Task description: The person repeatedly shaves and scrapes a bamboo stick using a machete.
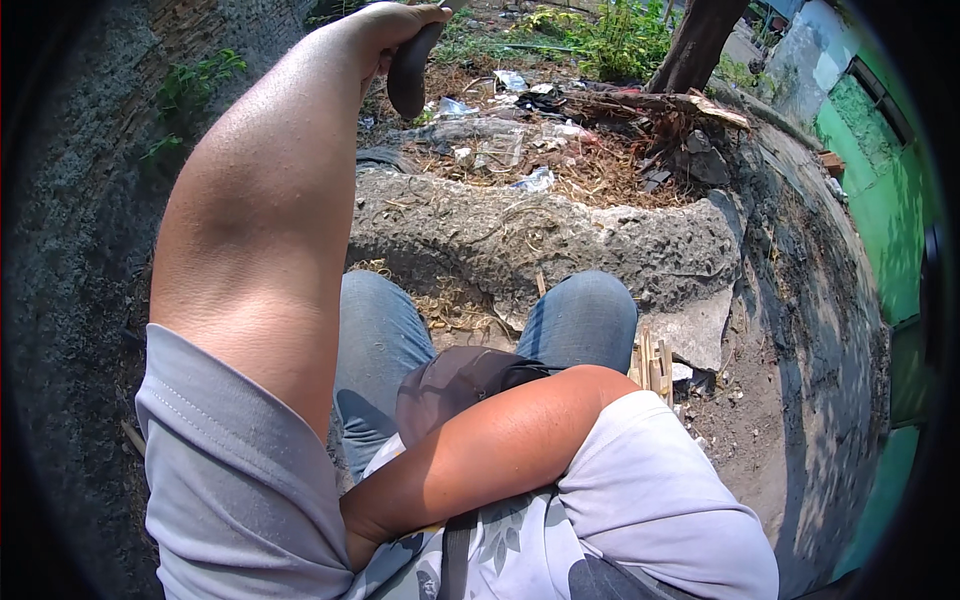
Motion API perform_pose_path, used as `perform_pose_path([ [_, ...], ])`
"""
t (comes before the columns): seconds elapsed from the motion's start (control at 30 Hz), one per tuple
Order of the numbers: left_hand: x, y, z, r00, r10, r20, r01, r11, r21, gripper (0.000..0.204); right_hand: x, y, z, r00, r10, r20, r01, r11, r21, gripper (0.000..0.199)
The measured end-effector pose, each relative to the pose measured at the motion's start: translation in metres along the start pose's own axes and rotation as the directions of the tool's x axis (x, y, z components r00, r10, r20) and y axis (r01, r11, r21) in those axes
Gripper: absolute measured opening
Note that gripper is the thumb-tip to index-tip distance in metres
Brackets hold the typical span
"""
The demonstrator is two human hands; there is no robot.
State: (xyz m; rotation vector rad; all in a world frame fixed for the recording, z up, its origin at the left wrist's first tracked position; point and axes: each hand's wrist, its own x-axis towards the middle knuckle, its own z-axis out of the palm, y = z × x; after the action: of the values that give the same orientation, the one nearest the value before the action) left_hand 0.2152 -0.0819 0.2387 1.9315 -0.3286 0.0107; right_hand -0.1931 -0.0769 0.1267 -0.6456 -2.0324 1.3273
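Observation:
Stretched far forward, my left arm ends in my left hand (392,27) at the top edge, with fingers closed round a dark curved tool handle (408,75). A bit of pale metal shows at the upper end of this handle, and the rest of the tool is cut off by the frame. My right arm bends across my body toward the left. Only the back of my right hand (362,535) is partly visible by my left sleeve; its fingers are hidden. Between my knees, a dark bag (465,385) rests on my lap.
A low, rough concrete wall (560,235) runs before my knees, with dry plant litter (600,180) and plastic scraps beyond it. Split wood sticks (655,365) stand by my right knee. A tree trunk (695,45) rises behind; a stone wall (85,220) borders the left.

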Motion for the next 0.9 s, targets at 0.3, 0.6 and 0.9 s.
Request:
perform_pose_path([
  [0.3,0.022,0.005,0.006,0.948,-0.262,-0.178,0.288,0.948,0.136,0.048,-0.018,-0.01,0.002,0.994,0.11,-0.028,-0.111,0.994,-0.019,0.043],
  [0.6,0.005,-0.017,0.023,0.953,-0.235,-0.191,0.25,0.967,0.055,0.058,-0.097,-0.039,-0.014,0.919,0.374,-0.125,-0.379,0.925,-0.026,0.043],
  [0.9,-0.049,-0.018,-0.001,0.986,-0.022,-0.167,0.017,0.999,-0.03,0.054,-0.314,-0.08,-0.071,0.098,0.136,-0.986,-0.129,0.984,0.123,0.019],
])
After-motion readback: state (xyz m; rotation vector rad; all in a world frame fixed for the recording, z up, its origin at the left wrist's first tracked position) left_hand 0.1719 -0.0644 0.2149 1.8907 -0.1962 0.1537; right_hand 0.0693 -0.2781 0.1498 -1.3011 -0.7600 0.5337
